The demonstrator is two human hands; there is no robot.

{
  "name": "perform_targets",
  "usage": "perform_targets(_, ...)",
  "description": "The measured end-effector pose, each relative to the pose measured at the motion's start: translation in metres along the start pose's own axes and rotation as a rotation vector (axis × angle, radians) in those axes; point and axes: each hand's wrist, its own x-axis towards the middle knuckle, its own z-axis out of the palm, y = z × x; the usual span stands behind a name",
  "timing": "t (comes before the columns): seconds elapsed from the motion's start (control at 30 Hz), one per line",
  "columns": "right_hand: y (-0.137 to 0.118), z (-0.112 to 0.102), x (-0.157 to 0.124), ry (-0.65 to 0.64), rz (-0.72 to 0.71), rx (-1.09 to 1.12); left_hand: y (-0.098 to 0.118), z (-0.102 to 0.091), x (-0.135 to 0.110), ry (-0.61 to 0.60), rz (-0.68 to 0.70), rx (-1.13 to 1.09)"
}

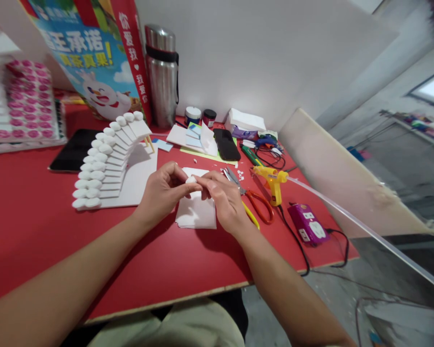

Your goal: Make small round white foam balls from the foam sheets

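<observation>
My left hand (163,192) and my right hand (222,197) meet over the red table (39,226), fingers pinched together on a small white foam piece (191,180). Under them lies a stack of white foam sheets (196,212). To the left stands a white foam staircase model (108,161) with rounded white pieces along its steps. Scissors with red and yellow handles (255,202) lie just right of my right hand.
A yellow glue gun (272,180) with a long clear glue stick, a purple power strip (308,224), a steel flask (162,77), small paint jars, a black case, a dark tablet (74,149) and a colourful poster surround the work area. A white board leans at right.
</observation>
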Motion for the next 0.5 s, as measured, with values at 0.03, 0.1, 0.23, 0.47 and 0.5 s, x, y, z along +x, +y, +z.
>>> perform_targets(0.03, -0.0005, 0.0, -0.0004, -0.007, -0.001, -0.003, -0.0004, 0.0001, -0.0004, 0.005, 0.004, 0.008)
perform_targets(0.1, -0.0009, 0.0001, -0.0008, -0.019, -0.011, -0.002, -0.0017, 0.0004, -0.0012, 0.012, 0.015, 0.021)
perform_targets(0.23, 0.0001, 0.0001, -0.0013, -0.037, -0.055, -0.024, -0.0054, 0.0001, -0.0026, 0.027, 0.066, 0.071)
perform_targets(0.47, 0.002, -0.0002, -0.0024, -0.066, -0.048, -0.081, -0.0047, -0.0041, -0.0038, 0.022, 0.199, 0.263)
perform_targets(0.5, 0.0022, -0.0002, -0.0023, -0.059, -0.054, -0.08, -0.0033, -0.0042, -0.0041, 0.02, 0.219, 0.285)
